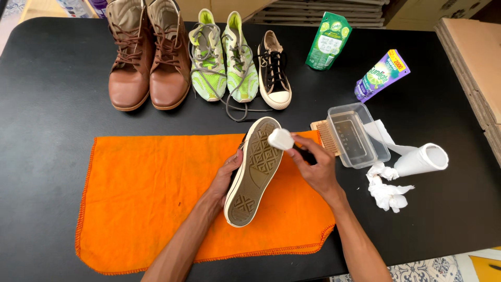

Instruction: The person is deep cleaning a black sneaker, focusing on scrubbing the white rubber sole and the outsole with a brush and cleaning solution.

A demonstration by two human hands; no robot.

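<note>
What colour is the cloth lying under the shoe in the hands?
Orange cloth, with darker stitched edging, seen clearly in the head view.

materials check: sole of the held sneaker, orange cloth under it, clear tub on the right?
Sneaker sole: looks like rubber, matte tan, moulded diamond tread; left hand holds the shoe, right hand presses a white pad to it.
Orange cloth: woven fabric, probably cotton, soft matte, stitched edge.
Clear tub: likely rigid plastic, glossy and see-through; contents unclear.
</note>
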